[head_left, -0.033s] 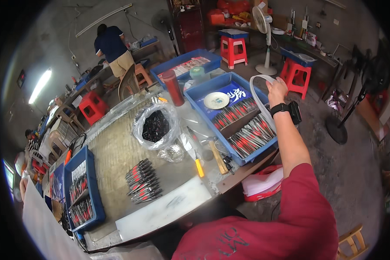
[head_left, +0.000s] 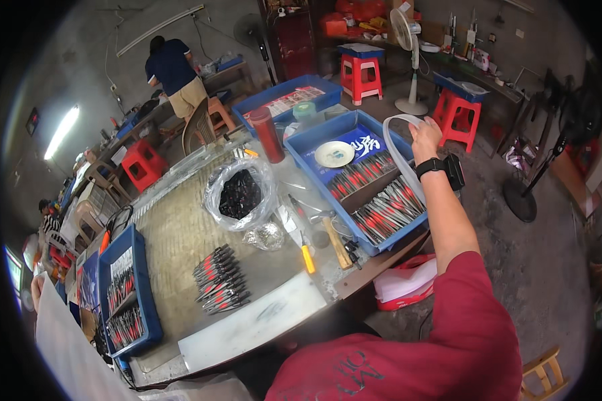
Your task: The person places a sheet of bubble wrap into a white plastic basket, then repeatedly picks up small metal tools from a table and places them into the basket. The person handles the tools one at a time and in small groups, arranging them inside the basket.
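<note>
My right hand [head_left: 427,142], a dark band on its wrist, is closed on the upper end of a curved, whitish translucent plastic strip [head_left: 398,150]. The strip bends down over the right side of a blue tray [head_left: 308,160]. Inside that tray lie rows of slim black-and-red pieces with grey ends [head_left: 389,210], a small white dish [head_left: 334,154] and a blue printed sheet. At the far left edge, my left hand [head_left: 37,289] grips the top of a pale translucent plastic sheet [head_left: 70,351]; most of its fingers are hidden.
On the worktable [head_left: 174,200] are a pile of black-and-red pieces [head_left: 221,279], a bag of black parts [head_left: 239,192], a yellow-handled tool [head_left: 307,257], a wooden-handled tool [head_left: 337,244] and another blue tray [head_left: 152,294]. A person [head_left: 174,73] stands at the back bench; red stools [head_left: 460,120] stand beyond.
My right hand and the strip have shifted very slightly to the left. The tabletop things have stayed put.
</note>
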The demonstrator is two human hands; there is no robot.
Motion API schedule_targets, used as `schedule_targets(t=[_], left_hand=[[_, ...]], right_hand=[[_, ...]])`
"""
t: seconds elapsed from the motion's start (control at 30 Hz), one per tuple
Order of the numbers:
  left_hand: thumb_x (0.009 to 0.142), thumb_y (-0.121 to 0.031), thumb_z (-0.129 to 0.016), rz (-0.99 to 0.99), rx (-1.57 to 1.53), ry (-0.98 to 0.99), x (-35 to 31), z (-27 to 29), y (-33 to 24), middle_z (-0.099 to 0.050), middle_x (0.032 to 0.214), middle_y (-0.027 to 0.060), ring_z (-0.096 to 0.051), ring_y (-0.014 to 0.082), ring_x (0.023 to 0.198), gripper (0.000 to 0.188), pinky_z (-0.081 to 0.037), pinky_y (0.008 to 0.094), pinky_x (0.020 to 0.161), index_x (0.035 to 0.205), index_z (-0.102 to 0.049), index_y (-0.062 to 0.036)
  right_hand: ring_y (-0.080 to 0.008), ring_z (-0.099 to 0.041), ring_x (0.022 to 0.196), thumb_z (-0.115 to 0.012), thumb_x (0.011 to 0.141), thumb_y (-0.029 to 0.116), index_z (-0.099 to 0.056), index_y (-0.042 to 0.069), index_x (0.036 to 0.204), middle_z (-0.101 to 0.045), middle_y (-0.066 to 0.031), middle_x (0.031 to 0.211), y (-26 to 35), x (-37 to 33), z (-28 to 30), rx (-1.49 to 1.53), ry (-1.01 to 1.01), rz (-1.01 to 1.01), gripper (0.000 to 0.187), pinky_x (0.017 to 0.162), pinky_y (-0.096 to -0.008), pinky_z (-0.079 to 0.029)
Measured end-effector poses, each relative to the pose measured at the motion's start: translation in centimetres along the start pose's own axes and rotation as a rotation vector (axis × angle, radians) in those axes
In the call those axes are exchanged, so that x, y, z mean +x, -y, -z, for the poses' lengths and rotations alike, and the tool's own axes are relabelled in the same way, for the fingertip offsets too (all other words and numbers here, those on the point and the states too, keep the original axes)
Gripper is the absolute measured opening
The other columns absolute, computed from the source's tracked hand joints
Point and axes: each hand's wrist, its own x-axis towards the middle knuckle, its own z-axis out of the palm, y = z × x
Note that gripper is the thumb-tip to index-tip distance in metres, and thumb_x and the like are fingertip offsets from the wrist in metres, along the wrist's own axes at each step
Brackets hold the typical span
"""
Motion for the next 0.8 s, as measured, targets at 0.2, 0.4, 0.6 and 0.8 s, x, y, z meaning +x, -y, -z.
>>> schedule_targets(t=[0.2, 0.4, 0.6, 0.8], left_hand=[[0.094, -0.024, -0.047, 0.002, 0.049, 0.008, -0.4, -0.9, -0.1, -0.059, 0.099, 0.0045, -0.052, 0.011, 0.09, 0.032, -0.04, 0.0218, 0.082, 0.109, -0.056, 0.0031], [0.094, -0.024, -0.047, 0.005, 0.085, 0.021, -0.5, -2.0, 0.1, -0.059, 0.099, 0.0048, -0.052, 0.0112, 0.091, 0.032, -0.04, 0.0219, 0.083, 0.11, -0.056, 0.0032], [0.095, -0.024, -0.047, 0.005, 0.104, 0.029, -0.6, -2.7, 0.3, -0.059, 0.1, 0.0051, -0.052, 0.0114, 0.091, 0.032, -0.04, 0.0219, 0.083, 0.11, -0.055, 0.0034], [0.095, -0.024, -0.047, 0.008, 0.114, 0.027, -1.0, -3.1, 0.2, -0.059, 0.1, 0.0054, -0.052, 0.0116, 0.091, 0.033, -0.04, 0.022, 0.083, 0.111, -0.055, 0.0035]], right_hand=[[-0.0264, -0.055, 0.099, -0.063, 0.074, 0.013, -0.051, -0.008, 0.114, -0.057, -0.0191, 0.106, -1.2, -3.8, -1.6, -1.009, 0.666, 0.224, 0.047, 0.084, -0.0317, -0.043], [-0.0375, -0.052, 0.098, -0.06, 0.078, 0.04, -0.057, -0.006, 0.105, -0.054, -0.0265, 0.101, 2.1, -8.2, -1.0, -1.518, 1.283, 0.212, 0.054, 0.085, -0.0414, -0.041], [-0.0337, -0.051, 0.097, -0.065, 0.074, 0.033, -0.06, -0.001, 0.102, -0.054, -0.0197, 0.096, 3.9, -10.0, 0.3, -1.541, 1.541, 0.183, 0.045, 0.084, -0.039, -0.039], [-0.0284, -0.058, 0.083, -0.065, 0.073, 0.011, -0.063, -0.001, 0.089, -0.06, -0.0134, 0.082, 3.3, -8.6, 0.2, -1.496, 1.478, 0.143, 0.02, 0.075, -0.035, -0.044]])
